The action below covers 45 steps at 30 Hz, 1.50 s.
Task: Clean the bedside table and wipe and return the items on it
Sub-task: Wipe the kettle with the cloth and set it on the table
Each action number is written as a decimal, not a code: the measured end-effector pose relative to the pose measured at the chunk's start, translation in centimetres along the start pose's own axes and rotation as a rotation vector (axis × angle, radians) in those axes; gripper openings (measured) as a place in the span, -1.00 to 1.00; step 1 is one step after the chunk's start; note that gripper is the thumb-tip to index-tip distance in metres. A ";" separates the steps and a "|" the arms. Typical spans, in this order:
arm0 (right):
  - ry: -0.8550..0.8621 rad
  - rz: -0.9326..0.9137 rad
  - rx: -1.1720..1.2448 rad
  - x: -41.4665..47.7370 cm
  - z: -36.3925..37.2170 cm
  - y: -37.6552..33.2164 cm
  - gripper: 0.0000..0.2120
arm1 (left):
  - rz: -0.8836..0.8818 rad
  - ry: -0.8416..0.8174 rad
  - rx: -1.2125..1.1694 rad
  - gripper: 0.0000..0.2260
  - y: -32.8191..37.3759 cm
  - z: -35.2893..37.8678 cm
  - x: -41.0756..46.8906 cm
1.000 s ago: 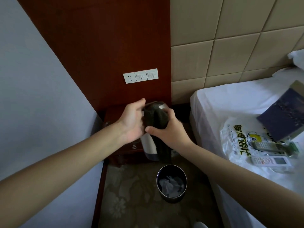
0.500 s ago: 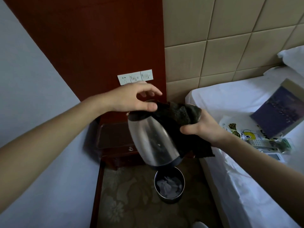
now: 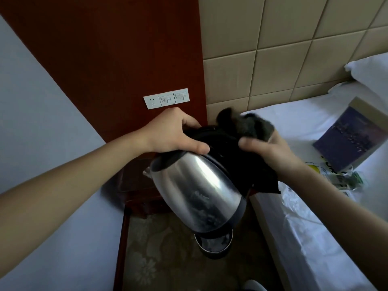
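Observation:
A steel electric kettle (image 3: 195, 192) with a black lid and base hangs tilted in the air, lifted in front of me above the floor. My left hand (image 3: 174, 133) grips its black top from the left, thumb on the rim. My right hand (image 3: 270, 152) holds a dark grey cloth (image 3: 245, 131) bunched over the kettle's handle side, with the cloth's end hanging down. The dark wooden bedside table (image 3: 134, 185) stands low behind the kettle, mostly hidden by it.
A small bin (image 3: 214, 244) with crumpled paper stands on the patterned carpet under the kettle. On the white bed (image 3: 298, 127) to the right lie a dark blue book (image 3: 348, 137), a printed plastic bag (image 3: 294, 198) and remote controls (image 3: 344, 181). Wall sockets (image 3: 167, 98) sit on the red panel.
The kettle has come up from the bedside table and closer to me, tilting over. Both hands rose with it, and the cloth has shifted up over its top and handle.

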State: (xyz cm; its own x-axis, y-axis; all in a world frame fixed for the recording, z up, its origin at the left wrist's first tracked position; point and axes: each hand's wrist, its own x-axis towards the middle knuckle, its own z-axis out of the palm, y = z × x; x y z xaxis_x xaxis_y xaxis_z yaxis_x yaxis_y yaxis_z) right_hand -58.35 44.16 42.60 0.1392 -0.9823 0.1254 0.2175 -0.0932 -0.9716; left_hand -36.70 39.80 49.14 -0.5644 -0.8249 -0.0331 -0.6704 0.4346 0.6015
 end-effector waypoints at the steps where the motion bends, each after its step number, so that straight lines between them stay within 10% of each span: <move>1: 0.173 0.014 0.111 0.0 -0.2 0.0 -0.83 | -0.011 0.041 -0.016 -0.77 -0.1 0.0 -0.3; 3: 0.431 0.010 0.140 0.1 -0.5 -0.3 -0.90 | -0.024 0.112 -0.054 -0.77 0.0 0.1 -0.9; 10: 0.123 -0.168 -0.247 0.3 3.5 -3.1 -0.73 | -0.026 0.220 0.000 -0.76 2.2 -0.9 -0.9; 17: 0.290 -0.670 -1.112 1.7 5.8 -2.4 -0.66 | -0.103 0.318 -0.065 -0.82 2.7 -0.9 -1.2; 23: 0.186 -0.328 -0.496 -0.2 1.2 1.7 -0.57 | -0.192 0.421 -0.134 -0.80 2.4 -2.7 -2.1; 31: -0.121 -0.261 -0.596 3.3 0.2 -3.2 -0.50 | -0.265 0.464 -0.247 -0.91 3.8 -3.2 -2.2; 37: -0.123 -0.362 -0.606 4.1 0.9 -3.8 -0.60 | -0.174 0.221 -0.218 -0.77 4.8 -3.9 -2.8; 42: 0.238 -0.605 -0.526 2.9 1.4 -3.7 -0.58 | -0.198 0.418 -0.294 -0.83 4.0 -4.5 -3.1; 45: 0.248 -0.444 -0.605 1.9 1.3 -2.2 -0.66 | -0.251 0.528 -0.431 -0.74 3.2 -4.3 -3.2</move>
State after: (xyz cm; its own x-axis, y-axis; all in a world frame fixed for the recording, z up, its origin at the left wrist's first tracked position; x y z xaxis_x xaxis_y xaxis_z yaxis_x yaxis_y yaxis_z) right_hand -57.30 42.71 45.28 -0.0724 -0.8332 0.5482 -0.3710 -0.4877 -0.7903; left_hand -34.99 42.27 54.59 -0.0378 -0.9929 0.1127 -0.4386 0.1178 0.8909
